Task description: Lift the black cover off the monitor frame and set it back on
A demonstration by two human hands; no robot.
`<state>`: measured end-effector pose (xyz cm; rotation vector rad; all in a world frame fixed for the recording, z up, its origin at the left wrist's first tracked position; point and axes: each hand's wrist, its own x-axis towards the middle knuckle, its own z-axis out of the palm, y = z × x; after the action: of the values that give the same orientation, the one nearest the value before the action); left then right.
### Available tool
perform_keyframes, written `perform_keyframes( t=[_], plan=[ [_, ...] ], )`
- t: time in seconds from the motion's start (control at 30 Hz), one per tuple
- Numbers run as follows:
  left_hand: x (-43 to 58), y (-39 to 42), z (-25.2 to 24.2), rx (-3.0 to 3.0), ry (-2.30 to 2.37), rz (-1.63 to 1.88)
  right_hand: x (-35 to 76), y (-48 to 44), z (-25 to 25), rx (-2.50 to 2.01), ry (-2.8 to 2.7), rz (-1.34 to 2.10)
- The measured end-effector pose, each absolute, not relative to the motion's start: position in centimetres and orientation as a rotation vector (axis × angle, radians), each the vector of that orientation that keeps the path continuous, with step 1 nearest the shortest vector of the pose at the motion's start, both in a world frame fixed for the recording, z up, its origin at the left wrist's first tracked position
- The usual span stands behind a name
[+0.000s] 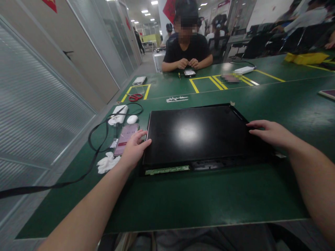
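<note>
A large black display panel (196, 134) lies flat on the green table (199, 198), with a green circuit strip (167, 170) showing along its near edge. My left hand (134, 149) rests at the panel's left edge, fingers stretched out and touching it. My right hand (269, 132) lies on the panel's right edge, fingers flat and extended. Neither hand holds anything.
Left of the panel lie a phone (125, 138), white gloves (107, 162), a white mouse (132, 119), a white box (118, 115) and a black strap (98, 139). Red scissors (135, 97) lie farther back. A person in black (187, 50) sits across the table.
</note>
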<state>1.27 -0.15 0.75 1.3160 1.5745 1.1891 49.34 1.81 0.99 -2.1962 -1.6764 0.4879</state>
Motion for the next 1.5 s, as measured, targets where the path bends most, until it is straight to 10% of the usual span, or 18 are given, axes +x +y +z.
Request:
perform_keyframes(
  t=[1.5],
  plan=[
    [1.2, -1.7, 1.9, 2.113, 1.612, 0.658, 50.8, 2.3, 0.3, -2.169, -1.825, 0.403]
  ],
)
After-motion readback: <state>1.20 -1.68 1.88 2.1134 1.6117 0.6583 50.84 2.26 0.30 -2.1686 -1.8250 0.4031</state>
